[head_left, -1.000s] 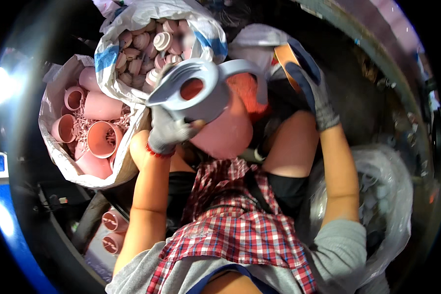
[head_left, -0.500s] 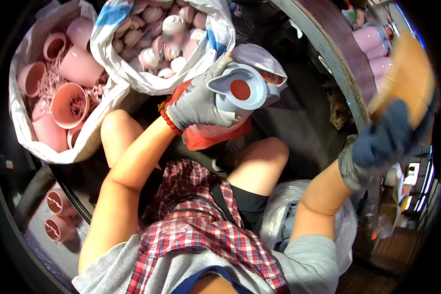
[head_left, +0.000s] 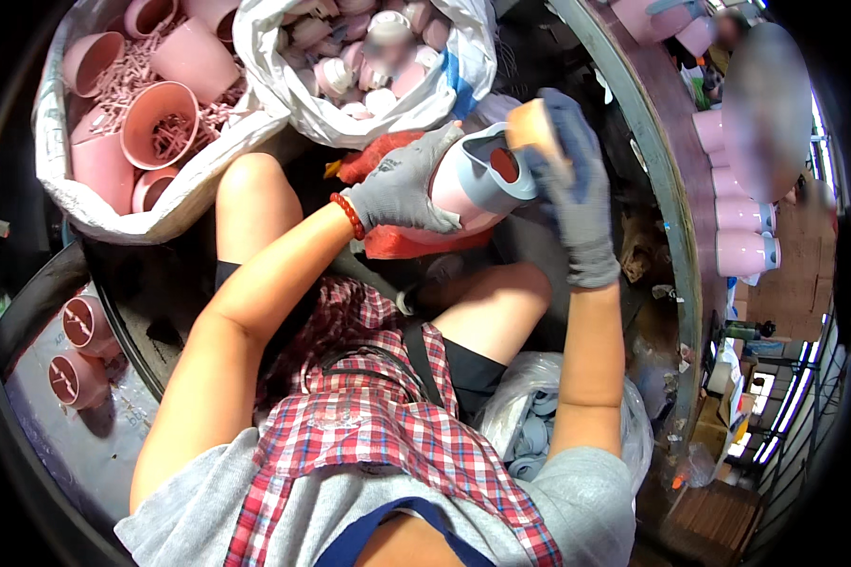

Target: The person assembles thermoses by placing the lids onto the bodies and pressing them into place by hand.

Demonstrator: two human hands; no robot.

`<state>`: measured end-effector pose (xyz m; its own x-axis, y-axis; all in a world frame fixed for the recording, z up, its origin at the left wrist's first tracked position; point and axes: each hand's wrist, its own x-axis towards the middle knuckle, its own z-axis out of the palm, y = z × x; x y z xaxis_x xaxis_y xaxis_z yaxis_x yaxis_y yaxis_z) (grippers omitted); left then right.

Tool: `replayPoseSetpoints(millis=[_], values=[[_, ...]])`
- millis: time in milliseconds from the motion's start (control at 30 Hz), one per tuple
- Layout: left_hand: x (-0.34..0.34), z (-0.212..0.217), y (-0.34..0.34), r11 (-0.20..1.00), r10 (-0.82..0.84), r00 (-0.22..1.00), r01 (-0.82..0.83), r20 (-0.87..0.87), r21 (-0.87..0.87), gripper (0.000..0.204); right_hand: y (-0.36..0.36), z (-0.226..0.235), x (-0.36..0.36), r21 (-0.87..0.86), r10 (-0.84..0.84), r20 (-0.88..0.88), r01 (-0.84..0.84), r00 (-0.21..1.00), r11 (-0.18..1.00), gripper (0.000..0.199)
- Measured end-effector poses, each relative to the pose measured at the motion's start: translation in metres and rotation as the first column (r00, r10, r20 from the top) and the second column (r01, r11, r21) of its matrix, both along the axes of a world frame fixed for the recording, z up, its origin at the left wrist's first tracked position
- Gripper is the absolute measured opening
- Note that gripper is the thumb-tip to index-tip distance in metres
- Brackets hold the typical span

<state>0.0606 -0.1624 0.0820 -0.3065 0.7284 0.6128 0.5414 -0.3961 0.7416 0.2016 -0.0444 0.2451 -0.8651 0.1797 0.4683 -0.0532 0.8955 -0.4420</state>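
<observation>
My left hand (head_left: 402, 184), in a grey work glove, is wrapped around the side of a pink jug (head_left: 456, 194). The jug has a grey-blue spouted collar (head_left: 482, 170) and tilts to the right over my lap, with a reddish interior showing through its top. My right hand (head_left: 577, 175), in a grey and dark blue glove, grips a tan wooden-looking block (head_left: 529, 128). The block's end is at the collar's right rim; whether they touch I cannot tell. Some red material (head_left: 425, 246) lies beneath the jug.
A white sack of pink jug bodies (head_left: 52, 161) stands at far left, beside a white sack of pink and white lids (head_left: 303, 132). A clear bag of grey-blue rings (head_left: 624, 425) sits at my right. Several jugs (head_left: 742, 250) line the curved bench (head_left: 667, 142). Two pink parts (head_left: 78, 378) lie lower left.
My right hand has swung the tan block from far right in to the jug's collar. The jug now leans further right, showing more of its pink side, and the whole view has shifted.
</observation>
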Motion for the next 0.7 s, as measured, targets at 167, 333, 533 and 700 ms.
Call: replayPoseSetpoints(millis=[167,333,533,700], values=[[-0.019,0.016,-0.065,0.977,-0.197,0.874,0.214,0.445,0.012,0.115,0.049,-0.028,0.005,-0.058,-0.217,-0.203,0.21,0.955,0.976,0.056],[-0.023,0.033,-0.149,0.983,-0.154,0.75,0.181,0.643,0.024,0.119,0.054,-0.164,-0.045,0.07,-0.26,0.015,0.258,0.966,0.964,0.062],[-0.018,0.024,-0.198,0.996,-0.058,0.758,0.091,0.65,-0.017,0.112,0.012,-0.11,-0.045,-0.695,0.077,0.076,-0.003,0.994,0.719,0.063],[0.002,0.037,-0.216,0.994,0.002,0.767,0.067,0.642,-0.084,0.115,-0.074,-0.021,-0.036,-0.738,0.464,0.305,-0.102,0.832,0.667,0.053]])
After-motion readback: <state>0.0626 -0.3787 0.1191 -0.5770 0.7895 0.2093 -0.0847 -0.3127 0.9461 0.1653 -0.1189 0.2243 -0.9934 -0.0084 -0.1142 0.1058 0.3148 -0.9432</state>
